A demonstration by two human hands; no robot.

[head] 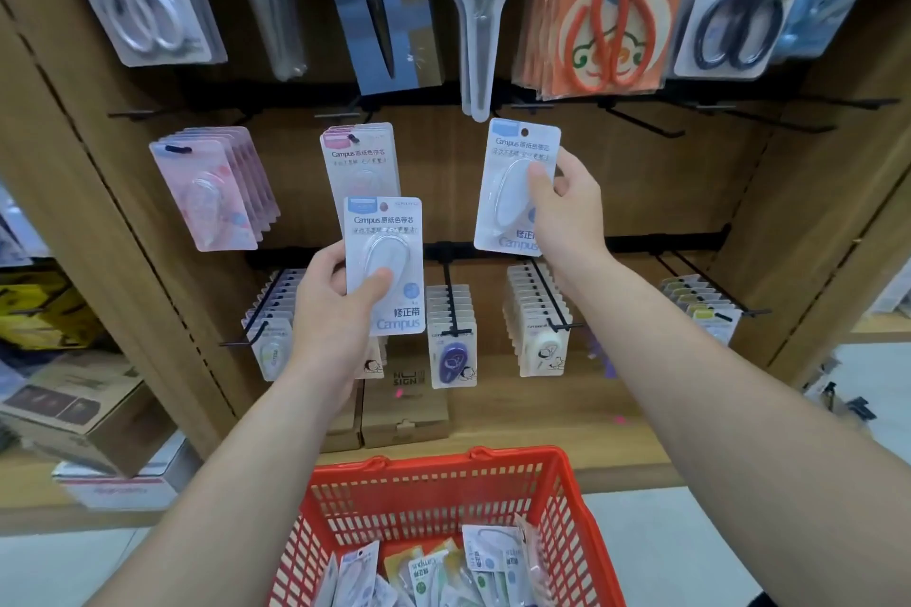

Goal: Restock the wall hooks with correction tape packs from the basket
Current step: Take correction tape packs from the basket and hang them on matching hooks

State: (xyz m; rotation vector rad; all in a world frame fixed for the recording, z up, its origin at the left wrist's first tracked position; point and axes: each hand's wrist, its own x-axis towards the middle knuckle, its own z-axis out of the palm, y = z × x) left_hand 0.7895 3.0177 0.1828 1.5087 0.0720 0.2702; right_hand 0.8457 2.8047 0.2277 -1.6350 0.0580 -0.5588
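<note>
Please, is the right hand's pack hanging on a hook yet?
No, the right hand holds its pack with the hang hole empty.

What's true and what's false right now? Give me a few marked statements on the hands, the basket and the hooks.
1. Both hands hold packs. True: the left hand grips the left pack, and the right hand grips the right pack.
2. The red basket is empty. False: loose packs lie in it.
3. Scissors hang above the tape packs. True.
4. The right pack hangs on a hook. False: the right hand holds it up in front of the wall, with no hook through its hole.
</note>
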